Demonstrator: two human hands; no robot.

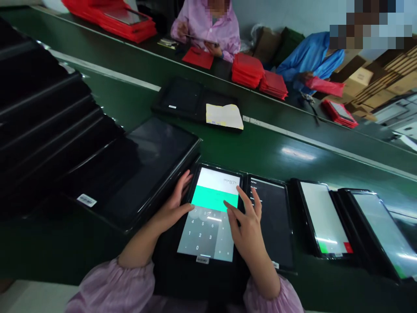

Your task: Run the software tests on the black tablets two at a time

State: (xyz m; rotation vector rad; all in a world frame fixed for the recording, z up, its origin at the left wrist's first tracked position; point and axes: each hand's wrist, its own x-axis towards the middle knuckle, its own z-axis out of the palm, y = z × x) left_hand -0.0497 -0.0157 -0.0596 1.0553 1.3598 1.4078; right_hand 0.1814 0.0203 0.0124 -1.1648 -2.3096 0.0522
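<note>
A tablet (206, 239) lies in front of me with a calculator keypad and a bright green band on its lit screen. My left hand (177, 201) rests along its left edge, thumb at the rim and fingers apart. Over the right half of the screen is my right hand (246, 215), its index finger pointing at the green band and the other fingers spread. Whether that fingertip touches the glass I cannot tell. Close by on the right lies a second tablet (272, 230) with a dark screen and small lines of text.
Stacked dark tablets (143, 161) stand at the left. Two tablets with pale screens (322, 213) lie at the right. A white sheet (224, 116) rests on dark tablets ahead. Across the green bench (228, 150), two co-workers sit near red sleeve piles (246, 69).
</note>
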